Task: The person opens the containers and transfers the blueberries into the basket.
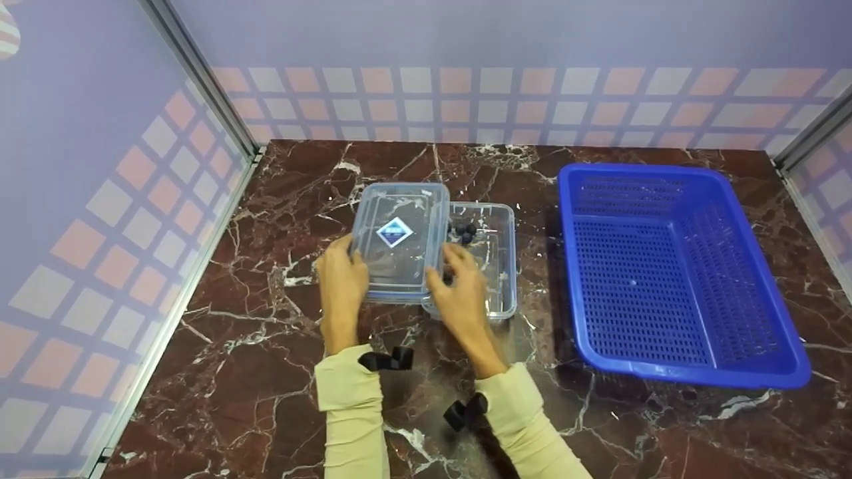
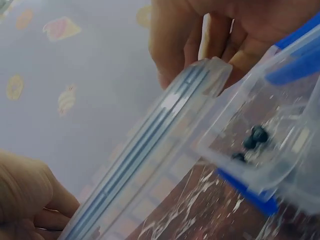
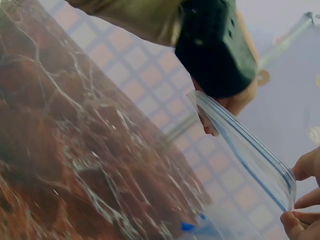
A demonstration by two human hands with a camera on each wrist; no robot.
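Observation:
A clear plastic lid (image 1: 399,259) with a blue diamond sticker is held over the left part of an open clear food container (image 1: 504,266). My left hand (image 1: 341,283) grips the lid's left edge. At the opposite edge, my right hand (image 1: 462,293) pinches it between thumb and fingers, as the right wrist view shows at the lid's rim (image 3: 265,165). Small dark round fruits, which look like blueberries (image 1: 468,231), lie in the container. Edge-on in the left wrist view, the lid (image 2: 145,145) is tilted and apart from the container (image 2: 235,160).
A large blue plastic basket (image 1: 568,266) stands to the right of the container. The brown marble-patterned tabletop (image 1: 266,372) is bounded by a left side panel (image 1: 86,219) and a back panel (image 1: 426,53) with printed squares.

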